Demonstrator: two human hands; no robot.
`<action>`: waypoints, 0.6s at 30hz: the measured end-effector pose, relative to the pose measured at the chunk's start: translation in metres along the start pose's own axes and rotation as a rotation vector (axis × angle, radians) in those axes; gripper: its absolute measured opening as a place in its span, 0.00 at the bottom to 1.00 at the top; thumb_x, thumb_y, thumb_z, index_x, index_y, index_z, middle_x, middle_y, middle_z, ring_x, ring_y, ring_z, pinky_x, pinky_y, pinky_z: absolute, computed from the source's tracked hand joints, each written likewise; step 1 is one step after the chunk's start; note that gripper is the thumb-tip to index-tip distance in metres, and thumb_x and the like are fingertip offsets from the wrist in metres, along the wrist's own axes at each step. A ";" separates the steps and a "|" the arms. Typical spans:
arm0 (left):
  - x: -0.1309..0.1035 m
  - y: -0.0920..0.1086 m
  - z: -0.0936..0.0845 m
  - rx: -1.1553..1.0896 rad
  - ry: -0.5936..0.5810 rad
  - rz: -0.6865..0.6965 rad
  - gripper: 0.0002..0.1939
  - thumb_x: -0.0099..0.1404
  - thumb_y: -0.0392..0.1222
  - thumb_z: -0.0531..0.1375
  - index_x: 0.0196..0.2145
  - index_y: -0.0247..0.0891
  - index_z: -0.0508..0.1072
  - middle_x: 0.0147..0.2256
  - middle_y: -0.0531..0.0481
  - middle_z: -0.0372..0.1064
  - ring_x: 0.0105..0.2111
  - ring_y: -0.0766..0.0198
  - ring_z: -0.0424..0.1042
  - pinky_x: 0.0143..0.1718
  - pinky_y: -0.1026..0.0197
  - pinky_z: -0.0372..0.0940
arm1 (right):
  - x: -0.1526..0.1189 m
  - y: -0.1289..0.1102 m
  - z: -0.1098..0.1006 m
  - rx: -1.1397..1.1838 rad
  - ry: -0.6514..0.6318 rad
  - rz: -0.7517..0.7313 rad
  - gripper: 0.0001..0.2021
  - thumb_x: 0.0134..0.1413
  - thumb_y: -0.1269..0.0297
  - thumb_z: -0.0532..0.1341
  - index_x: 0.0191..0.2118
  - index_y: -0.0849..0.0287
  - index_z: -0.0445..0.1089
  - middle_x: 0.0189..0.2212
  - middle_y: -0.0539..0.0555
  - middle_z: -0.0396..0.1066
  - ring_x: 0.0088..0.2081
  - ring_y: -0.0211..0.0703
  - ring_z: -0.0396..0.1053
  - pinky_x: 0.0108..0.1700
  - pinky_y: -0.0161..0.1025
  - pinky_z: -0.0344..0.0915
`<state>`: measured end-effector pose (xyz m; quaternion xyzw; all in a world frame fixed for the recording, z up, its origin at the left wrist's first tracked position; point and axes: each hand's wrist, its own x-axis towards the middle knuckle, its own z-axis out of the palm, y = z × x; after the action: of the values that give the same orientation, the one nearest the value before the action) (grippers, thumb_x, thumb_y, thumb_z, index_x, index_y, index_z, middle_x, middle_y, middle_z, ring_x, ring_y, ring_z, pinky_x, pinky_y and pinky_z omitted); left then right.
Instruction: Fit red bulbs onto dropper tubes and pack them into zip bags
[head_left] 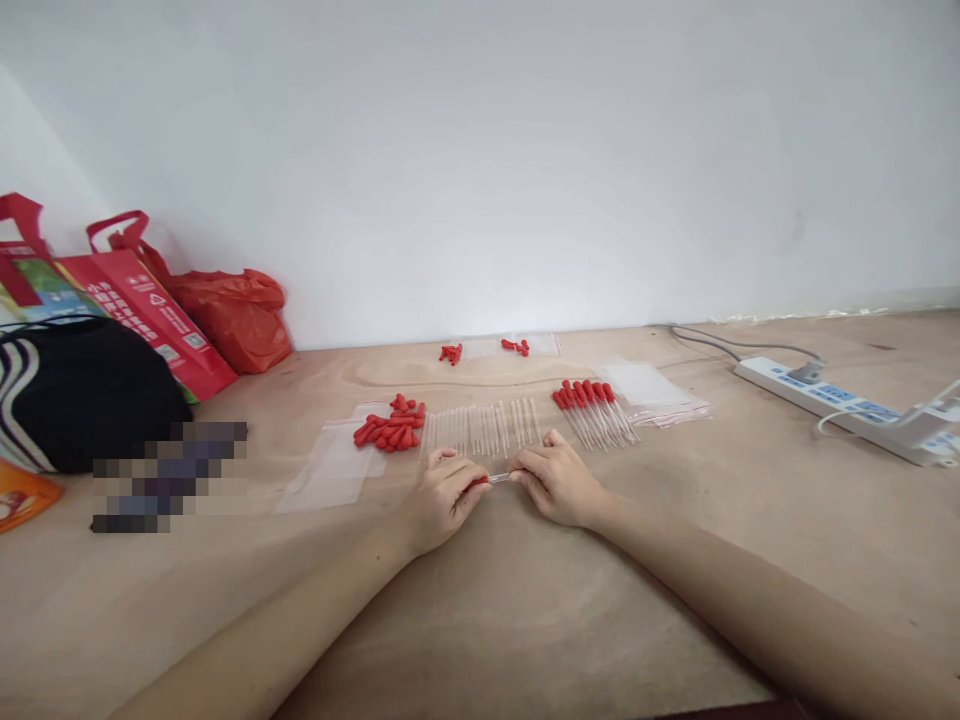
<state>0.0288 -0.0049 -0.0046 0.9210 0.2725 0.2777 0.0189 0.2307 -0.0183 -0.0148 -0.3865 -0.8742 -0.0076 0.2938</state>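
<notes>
My left hand (448, 497) is closed on a red rubber bulb (478, 482), mostly hidden by the fingers. My right hand (555, 480) pinches a thin clear glass tube (499, 478) whose left end meets the bulb. Just beyond the hands lies a row of clear tubes (480, 428) side by side. Left of that row is a pile of loose red bulbs (390, 430). To its right, several tubes with red bulbs on their far ends (596, 410) lie in a slanted group.
Clear plastic bags (326, 465) lie at the left, with more bags (656, 392) at the right. Small red pieces (451, 354) sit near the wall. A white power strip (840, 405) is at far right. Red bags (232, 315) and a black bag (90, 395) stand at left.
</notes>
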 end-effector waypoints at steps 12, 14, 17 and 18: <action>0.000 0.001 0.003 -0.013 -0.014 0.029 0.10 0.65 0.38 0.47 0.31 0.37 0.66 0.28 0.53 0.70 0.28 0.67 0.67 0.44 0.57 0.50 | 0.001 -0.007 0.004 0.082 -0.025 0.018 0.12 0.58 0.67 0.46 0.29 0.62 0.63 0.23 0.50 0.68 0.23 0.34 0.59 0.34 0.36 0.45; 0.001 -0.001 0.002 -0.020 -0.022 -0.001 0.09 0.65 0.39 0.47 0.31 0.38 0.66 0.29 0.52 0.71 0.29 0.67 0.68 0.45 0.56 0.50 | 0.002 -0.007 0.002 0.056 -0.029 0.009 0.13 0.59 0.67 0.46 0.30 0.62 0.64 0.24 0.50 0.69 0.24 0.34 0.59 0.34 0.36 0.45; 0.002 -0.003 -0.001 -0.018 -0.018 -0.032 0.09 0.65 0.39 0.48 0.31 0.38 0.66 0.29 0.53 0.71 0.29 0.67 0.68 0.46 0.56 0.49 | 0.005 -0.006 -0.004 -0.047 -0.036 -0.022 0.13 0.59 0.64 0.47 0.30 0.61 0.66 0.25 0.51 0.69 0.28 0.36 0.60 0.34 0.37 0.44; 0.003 -0.004 -0.002 -0.014 -0.012 -0.038 0.09 0.65 0.38 0.47 0.31 0.38 0.66 0.29 0.53 0.71 0.29 0.67 0.68 0.46 0.56 0.48 | 0.006 -0.005 -0.007 -0.089 -0.036 -0.037 0.13 0.58 0.63 0.48 0.30 0.61 0.66 0.26 0.51 0.69 0.29 0.37 0.60 0.34 0.38 0.44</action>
<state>0.0280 -0.0007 -0.0025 0.9172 0.2878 0.2735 0.0320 0.2278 -0.0201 -0.0046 -0.3829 -0.8852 -0.0447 0.2603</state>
